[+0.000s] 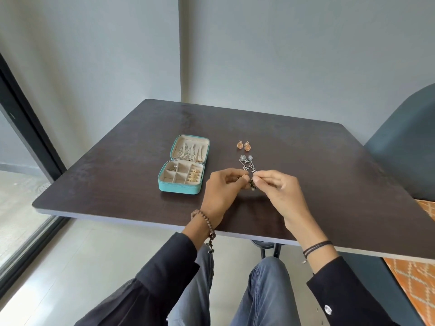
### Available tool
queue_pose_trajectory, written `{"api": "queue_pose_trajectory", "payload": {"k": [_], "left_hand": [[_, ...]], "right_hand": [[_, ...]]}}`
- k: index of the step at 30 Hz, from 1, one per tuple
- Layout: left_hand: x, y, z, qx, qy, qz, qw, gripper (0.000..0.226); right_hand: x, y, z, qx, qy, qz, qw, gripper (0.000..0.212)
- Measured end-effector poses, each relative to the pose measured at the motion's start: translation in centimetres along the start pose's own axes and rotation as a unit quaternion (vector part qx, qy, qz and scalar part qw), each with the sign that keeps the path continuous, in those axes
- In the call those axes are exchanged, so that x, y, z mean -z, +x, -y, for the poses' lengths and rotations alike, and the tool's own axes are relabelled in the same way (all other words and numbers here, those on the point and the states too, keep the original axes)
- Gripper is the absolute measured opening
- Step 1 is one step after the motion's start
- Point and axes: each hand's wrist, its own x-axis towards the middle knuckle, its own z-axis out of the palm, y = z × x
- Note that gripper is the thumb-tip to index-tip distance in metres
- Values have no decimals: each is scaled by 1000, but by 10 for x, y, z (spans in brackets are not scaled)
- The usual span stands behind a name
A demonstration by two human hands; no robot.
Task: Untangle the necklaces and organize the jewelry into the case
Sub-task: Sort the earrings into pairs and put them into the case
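**Figure.** We see both hands over the middle of the tabletop. The left hand and the right hand each pinch, between thumb and fingertips, one side of a small dark beaded piece that hangs between them. We cannot tell whether it is a chain or an earring. Just beyond the fingertips, toward the far edge, a silver cluster of jewelry lies on the wood. A pair of orange earrings lies a little farther on.

The teal case stands open to the left of the hands, toward the left edge, its lid laid back. Chains hang in the lid, and gold pieces fill the right-hand compartments of the base. A bead bracelet circles the left wrist, and dark cords circle the right.
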Motion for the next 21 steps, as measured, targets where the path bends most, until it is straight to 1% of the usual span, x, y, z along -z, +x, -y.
{"api": "queue_pose_trajectory", "payload": {"k": [2, 4, 7, 10, 13, 15, 17, 19, 21], "left_hand": [[4, -4, -7, 35, -87, 9, 996, 12], [6, -7, -17, 66, -129, 11, 989, 17], [11, -9, -29, 107, -177, 19, 978, 28], [17, -11, -35, 128, -176, 22, 976, 36], [20, -15, -42, 121, -168, 22, 978, 36], [21, -18, -46, 104, -174, 14, 979, 30], [25, -21, -48, 76, -162, -1, 984, 22], [32, -23, -48, 45, -131, -15, 990, 16], [44, -25, -47, 28, -113, -24, 993, 17]], "right_hand": [[1, -2, 5, -16, 62, 22, 998, 11], [-1, -3, 9, -38, 98, 24, 994, 13], [-2, -4, 16, -78, 145, 17, 986, 34], [0, -5, 26, -100, 161, 34, 981, 50], [-2, -8, 34, -103, 173, 51, 978, 56], [-5, -9, 39, -101, 179, 57, 977, 54], [-9, -10, 43, -99, 185, 63, 976, 47], [-15, -10, 46, -88, 185, 72, 976, 35], [-22, -11, 47, -62, 167, 87, 980, 22]]}}
